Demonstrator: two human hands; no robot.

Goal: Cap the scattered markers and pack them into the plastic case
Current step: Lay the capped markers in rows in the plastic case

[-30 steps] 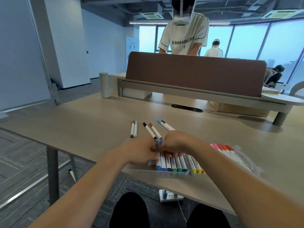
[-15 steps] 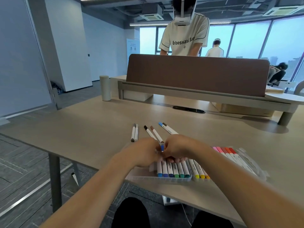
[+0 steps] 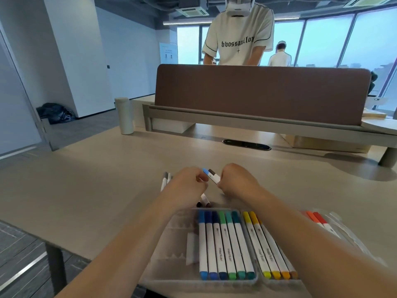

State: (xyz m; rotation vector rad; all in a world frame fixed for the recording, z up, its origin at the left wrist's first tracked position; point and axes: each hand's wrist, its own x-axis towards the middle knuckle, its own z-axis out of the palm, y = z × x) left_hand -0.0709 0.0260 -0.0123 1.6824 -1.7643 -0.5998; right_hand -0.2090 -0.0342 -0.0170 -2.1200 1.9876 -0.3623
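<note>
A clear plastic case point(image 3: 165, 263) lies open at the table's near edge. Blue and green markers point(image 3: 223, 244) fill its left half and yellow and orange markers point(image 3: 266, 248) its right half. Red and orange markers point(image 3: 318, 219) lie in the clear part to the right. Beyond the case, my left hand point(image 3: 187, 183) and my right hand point(image 3: 238, 181) meet with curled fingers. My left fingers pinch a light-blue-capped marker point(image 3: 205, 171). My right fingers pinch a black-capped marker point(image 3: 214, 177) beside it. Two dark-capped markers point(image 3: 203, 202) stick out under my left hand. Two grey markers point(image 3: 165, 181) lie to its left.
A white cylinder point(image 3: 124, 115) stands at the back left. A brown divider panel point(image 3: 257, 93) on a grey rail crosses the far side, and a person stands behind it. A black cable slot point(image 3: 247, 145) sits mid-table. The table's left edge drops to the floor.
Both hands moved from over the case, where they held a blue marker, out to the loose markers farther away. The view has tilted down onto the case.
</note>
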